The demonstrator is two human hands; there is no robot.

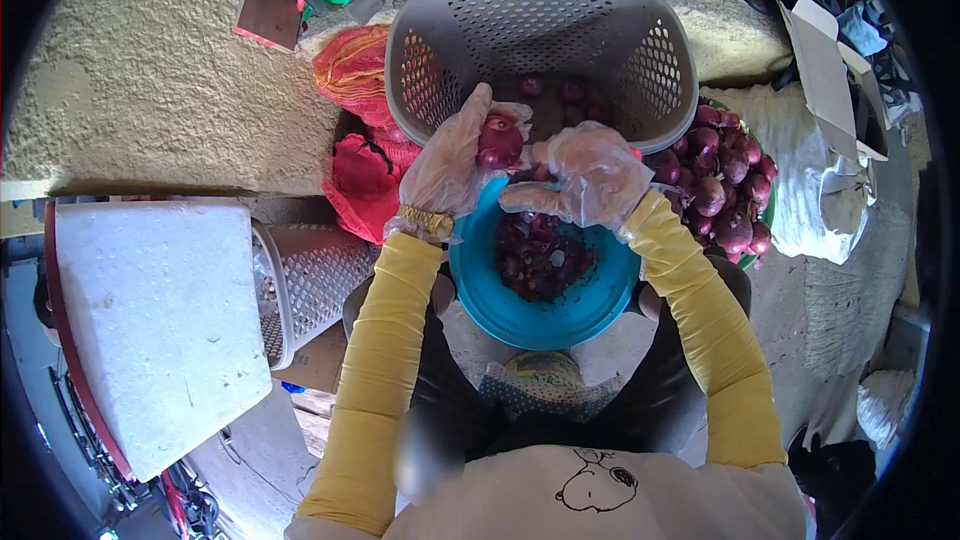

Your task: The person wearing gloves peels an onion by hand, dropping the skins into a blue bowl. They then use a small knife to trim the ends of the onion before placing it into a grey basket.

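Note:
My left hand (447, 168), in a clear plastic glove with a gold watch at the wrist, grips a peeled-looking red onion (500, 143). Close beside the onion is my right hand (592, 178), also gloved, its fingers bent together; whatever they hold, if anything, cannot be made out. Both hands are over the near rim of a grey perforated basket (540, 10), which has several red onions (572, 92) in its bottom. Below them, between my knees, a turquoise basin (540, 325) contains dark red onion skins and scraps (545, 260).
Many red onions (733, 175) are heaped at the right, beside a white sack (800, 160) and an open cardboard box (825, 70). Red mesh bags (365, 175) lie left of the basket. A white foam lid (160, 330) partly covers another perforated basket (320, 270).

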